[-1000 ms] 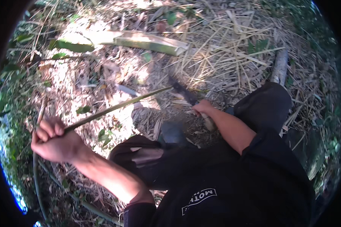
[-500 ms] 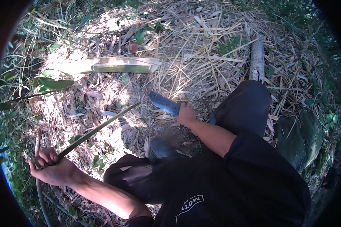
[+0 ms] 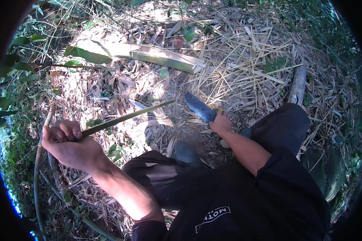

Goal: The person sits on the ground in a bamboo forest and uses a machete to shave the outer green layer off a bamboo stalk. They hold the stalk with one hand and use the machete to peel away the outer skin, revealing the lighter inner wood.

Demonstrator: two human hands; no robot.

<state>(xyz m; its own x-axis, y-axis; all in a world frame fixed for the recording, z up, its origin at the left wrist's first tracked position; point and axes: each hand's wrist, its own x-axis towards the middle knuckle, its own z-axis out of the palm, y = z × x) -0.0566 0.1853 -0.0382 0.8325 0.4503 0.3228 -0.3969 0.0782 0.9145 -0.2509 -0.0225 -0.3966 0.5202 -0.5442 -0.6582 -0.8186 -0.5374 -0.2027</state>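
Note:
My left hand (image 3: 70, 140) is closed round the near end of a long, thin green bamboo strip (image 3: 128, 115). The strip slants up and to the right, its far tip hanging free above the litter. In my right hand (image 3: 222, 122) is a machete (image 3: 199, 107) with a broad, dark blade. Its blade points up and left, and its end lies just right of the strip's tip, apart from it. My fingers hide most of the machete's handle.
A split bamboo piece (image 3: 161, 58) lies on the leaf litter ahead. Pale thin strips (image 3: 237, 66) are scattered right of it, near a grey log (image 3: 298, 82). Leafy branches (image 3: 88, 54) reach in from the left, and a bent stalk (image 3: 38, 172) stands beside my left arm.
My view has turned, so the ground appears tilted and shifted to the right. Both hands keep their holds; the strip's tip and the machete stay close together.

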